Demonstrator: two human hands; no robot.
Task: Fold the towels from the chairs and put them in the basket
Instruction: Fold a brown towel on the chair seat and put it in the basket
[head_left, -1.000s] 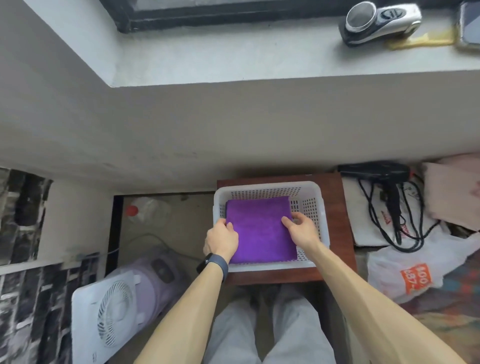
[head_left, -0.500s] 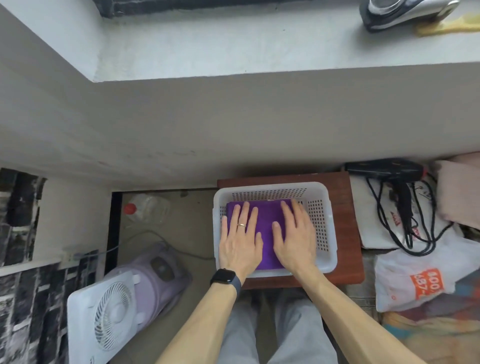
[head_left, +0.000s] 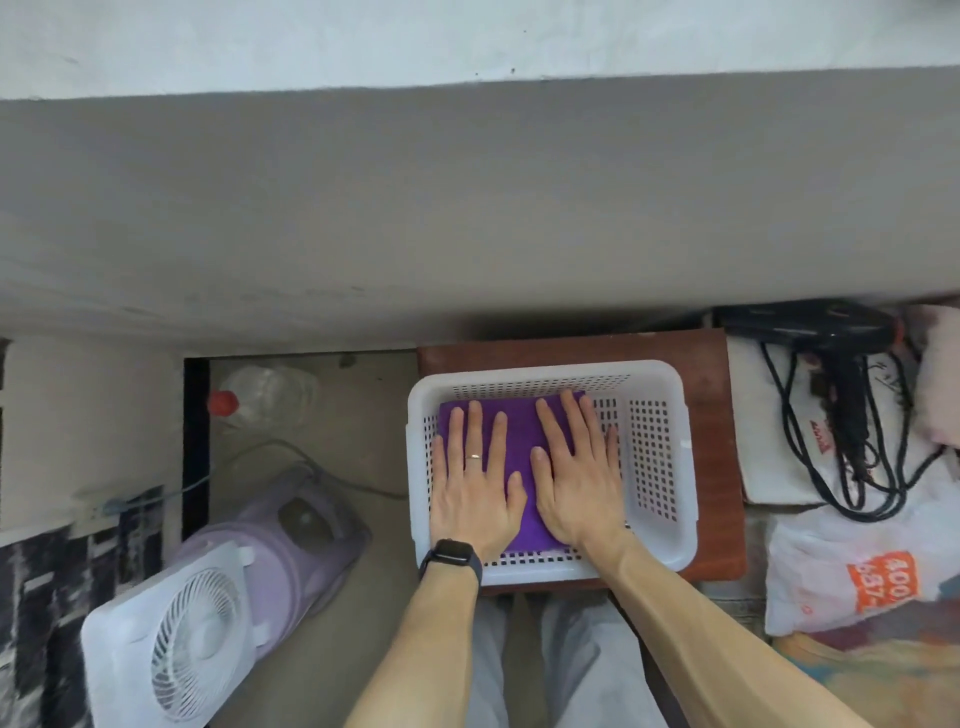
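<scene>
Two flat palms settling a towel

Both hands are lying flat, fingers spread and gripping nothing: the left hand (head_left: 475, 486) and right hand (head_left: 574, 475) are pressing the folded purple towel (head_left: 522, 441) down, likely so it is sitting level. It is lying inside the white basket (head_left: 657, 467), toward its left side, which is resting on a brown stool (head_left: 719, 395) against the wall.

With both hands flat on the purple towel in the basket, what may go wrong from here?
1. The purple towel fills only the left part of the white basket, so later towels may stack unevenly.
2. Lifting the left hand and right hand carelessly may drag the fold open.
3. Pressing hard might shift the basket on the brown stool.
</scene>
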